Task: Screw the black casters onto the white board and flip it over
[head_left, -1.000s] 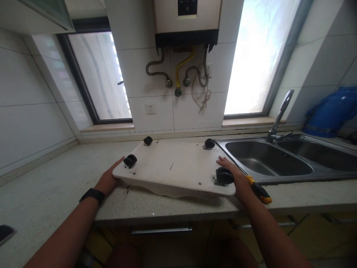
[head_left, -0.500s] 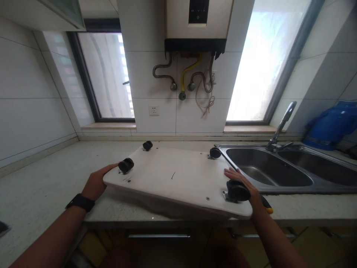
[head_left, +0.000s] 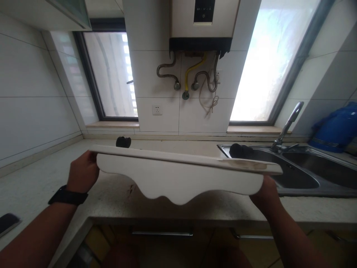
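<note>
A white board (head_left: 178, 175) with black caster wheels hangs in the air above the counter, seen almost edge-on, its scalloped skirt facing me. Two casters show above its top: one at the left (head_left: 123, 142), one at the right (head_left: 240, 150). My left hand (head_left: 83, 172), with a black watch on its wrist, grips the board's left end. My right hand (head_left: 266, 193) holds the right end from below, its fingers mostly hidden behind the board.
A speckled stone counter (head_left: 41, 178) runs below, with a steel double sink (head_left: 301, 175) and tap (head_left: 288, 124) at the right. A blue container (head_left: 336, 128) stands at the far right. A dark flat object (head_left: 8, 223) lies at the counter's left edge. A water heater hangs on the wall.
Both hands have lifted the board off the counter and tipped its near edge up, so its top is now seen edge-on. The yellow-handled tool beside the sink is no longer visible.
</note>
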Demonstrator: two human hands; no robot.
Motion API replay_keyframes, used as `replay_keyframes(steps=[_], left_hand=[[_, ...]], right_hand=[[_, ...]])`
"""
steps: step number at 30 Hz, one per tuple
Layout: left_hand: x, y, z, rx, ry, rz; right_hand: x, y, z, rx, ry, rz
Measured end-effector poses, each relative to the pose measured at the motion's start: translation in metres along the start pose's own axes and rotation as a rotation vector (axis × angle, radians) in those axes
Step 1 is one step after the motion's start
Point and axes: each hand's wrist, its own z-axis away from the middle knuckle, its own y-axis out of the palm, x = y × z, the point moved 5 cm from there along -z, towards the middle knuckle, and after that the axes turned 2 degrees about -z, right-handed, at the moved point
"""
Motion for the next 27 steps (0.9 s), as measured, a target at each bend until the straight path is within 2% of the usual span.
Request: replay_keyframes(steps=[3, 7, 10, 13, 18, 23, 27], left_hand=[[-0.011, -0.008, -0.006, -0.026, -0.046, 0.046], [-0.013, -0.002, -0.017, 0.017, -0.122, 0.265], [-0.009, 0.006, -0.024, 0.01, -0.104, 0.384], [-0.009, 0.014, -0.026, 0.01, -0.104, 0.375], [-0.015, 0.036, -0.027, 0.077, -0.181, 0.424], [-0.007, 0.065, -0.039, 0.112, -0.261, 0.413], [0.001, 0.092, -0.056, 0.242, -0.252, 0.368]], right_hand=[[0.009, -0.002, -0.008, -0.018, 0.041, -0.005], [0.024, 0.001, -0.014, 0.022, 0.086, -0.088], [0.03, 0.005, -0.019, 0.042, 0.21, -0.219], [0.03, 0.011, -0.027, 0.043, 0.355, -0.287], [0.024, 0.031, -0.039, 0.101, 0.468, -0.319], [0.013, 0.052, -0.045, 0.17, 0.531, -0.348], [0.005, 0.07, -0.053, 0.205, 0.571, -0.369]])
